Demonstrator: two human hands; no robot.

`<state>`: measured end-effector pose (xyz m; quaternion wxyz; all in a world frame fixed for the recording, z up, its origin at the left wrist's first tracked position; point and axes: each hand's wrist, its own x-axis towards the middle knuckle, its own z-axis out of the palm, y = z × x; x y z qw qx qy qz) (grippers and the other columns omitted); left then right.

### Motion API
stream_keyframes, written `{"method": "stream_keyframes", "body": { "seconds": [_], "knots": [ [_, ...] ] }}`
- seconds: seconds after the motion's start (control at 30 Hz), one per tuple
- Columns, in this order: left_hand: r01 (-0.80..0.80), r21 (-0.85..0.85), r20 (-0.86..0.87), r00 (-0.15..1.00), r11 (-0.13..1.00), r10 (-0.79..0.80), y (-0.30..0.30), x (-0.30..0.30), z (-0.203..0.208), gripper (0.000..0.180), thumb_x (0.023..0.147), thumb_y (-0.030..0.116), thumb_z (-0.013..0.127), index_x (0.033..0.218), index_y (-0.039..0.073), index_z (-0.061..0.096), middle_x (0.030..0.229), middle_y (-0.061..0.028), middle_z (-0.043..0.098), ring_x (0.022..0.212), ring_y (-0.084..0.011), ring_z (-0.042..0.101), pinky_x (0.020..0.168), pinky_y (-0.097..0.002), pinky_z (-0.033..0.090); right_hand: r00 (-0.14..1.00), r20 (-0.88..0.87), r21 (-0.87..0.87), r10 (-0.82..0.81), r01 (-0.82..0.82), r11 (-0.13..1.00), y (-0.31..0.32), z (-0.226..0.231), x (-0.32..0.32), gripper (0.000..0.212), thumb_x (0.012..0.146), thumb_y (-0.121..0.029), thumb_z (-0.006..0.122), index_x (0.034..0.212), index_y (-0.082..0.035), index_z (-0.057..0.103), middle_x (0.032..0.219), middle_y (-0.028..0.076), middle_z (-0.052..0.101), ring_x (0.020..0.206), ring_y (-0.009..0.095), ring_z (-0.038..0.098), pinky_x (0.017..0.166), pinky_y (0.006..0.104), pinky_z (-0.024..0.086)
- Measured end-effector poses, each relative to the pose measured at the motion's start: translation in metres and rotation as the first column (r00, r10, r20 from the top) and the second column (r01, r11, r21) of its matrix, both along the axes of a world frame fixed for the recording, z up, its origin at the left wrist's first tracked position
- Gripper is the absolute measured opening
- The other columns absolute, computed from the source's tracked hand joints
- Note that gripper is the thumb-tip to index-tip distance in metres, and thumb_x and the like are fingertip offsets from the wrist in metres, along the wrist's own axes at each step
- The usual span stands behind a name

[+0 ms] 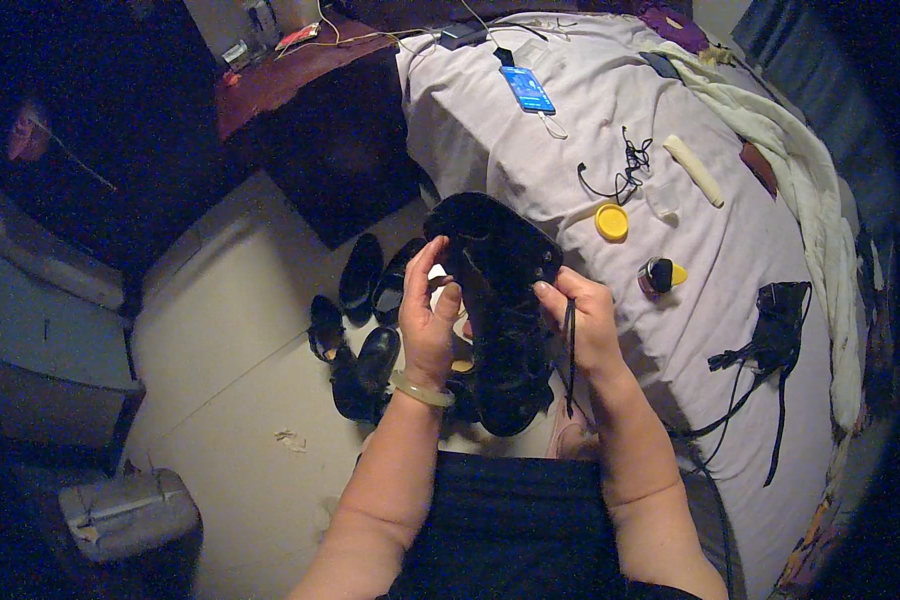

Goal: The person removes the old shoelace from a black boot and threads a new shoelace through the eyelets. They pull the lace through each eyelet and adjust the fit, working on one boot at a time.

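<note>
A long black boot (510,330), dark and soft-looking, is held up before my body; its details are hard to make out. My left hand (429,315), with a pale bangle on its wrist, is beside the boot's left edge. Its fingers are stretched and apart from the thumb, the fingertips close to the boot. On the other side my right hand (582,312) pinches thumb and forefinger together at the boot's upper right edge, by some shiny round spots. A black lace (570,370) hangs down from those fingers.
Several black shoes (361,278) stand on the pale floor to the left. On the bed (530,170) lie a lit phone (527,90), a yellow lid (611,222), a small dark bottle (656,277), a black cable (627,175), a cream stick (693,170) and a black strap bundle (782,315).
</note>
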<state>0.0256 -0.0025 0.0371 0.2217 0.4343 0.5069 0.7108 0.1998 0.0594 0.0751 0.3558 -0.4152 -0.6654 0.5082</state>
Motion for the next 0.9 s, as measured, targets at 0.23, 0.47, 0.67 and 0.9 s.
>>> {"method": "stream_keyframes", "body": {
  "seconds": [0.23, 0.47, 0.67, 0.9],
  "knots": [
    [0.374, 0.111, 0.537, 0.757, 0.921, -0.372, -0.008, -0.018, -0.01, 0.059, 0.095, 0.054, 0.043, 0.116, 0.0, 0.056, 0.092, -0.0099, 0.061, 0.078, -0.0208, 0.059, 0.079, -0.0344, 0.047, 0.998, 0.069, 0.053, -0.003, 0.0, 0.999, -0.001, -0.001, -0.004, 0.03, 0.086, -0.016, 0.062, 0.066, -0.001, 0.046, 0.055, 0.003, 0.042, 0.054, 0.009, 0.038, 0.049, 0.0298, 0.035],
    [0.278, -0.398, 0.355, 0.925, 0.874, -0.132, -0.004, -0.016, 0.0, 0.035, 0.091, 0.022, 0.061, 0.115, -0.002, 0.054, 0.095, -0.0119, 0.061, 0.075, -0.0179, 0.066, 0.063, -0.0272, 0.054, 0.997, 0.071, 0.074, -0.007, 0.002, 0.997, 0.004, -0.008, 0.0, 0.028, 0.085, -0.017, 0.063, 0.068, -0.001, 0.048, 0.055, 0.007, 0.044, 0.054, 0.013, 0.04, 0.051, 0.0315, 0.036],
    [0.052, -0.458, 0.042, 0.998, 0.888, -0.037, -0.005, -0.004, -0.017, 0.068, 0.077, 0.01, 0.075, 0.134, -0.006, 0.04, 0.102, -0.0124, 0.061, 0.076, -0.0132, 0.064, 0.067, -0.0238, 0.053, 0.992, 0.12, 0.137, -0.024, 0.008, 0.991, 0.005, -0.012, 0.0, 0.026, 0.084, -0.019, 0.063, 0.071, 0.0, 0.05, 0.059, 0.013, 0.047, 0.054, 0.017, 0.042, 0.053, 0.0335, 0.038],
    [0.092, -0.636, -0.051, 0.986, 0.766, -0.16, 0.0, -0.006, -0.009, 0.075, 0.067, 0.015, 0.083, 0.13, -0.005, 0.047, 0.087, -0.0083, 0.063, 0.07, -0.0119, 0.059, 0.065, -0.0253, 0.05, 0.988, 0.154, 0.148, -0.026, 0.003, 0.989, 0.006, -0.01, -0.001, 0.025, 0.085, -0.019, 0.063, 0.074, 0.0, 0.051, 0.061, 0.017, 0.048, 0.054, 0.022, 0.043, 0.053, 0.0348, 0.039]
  ]
}}
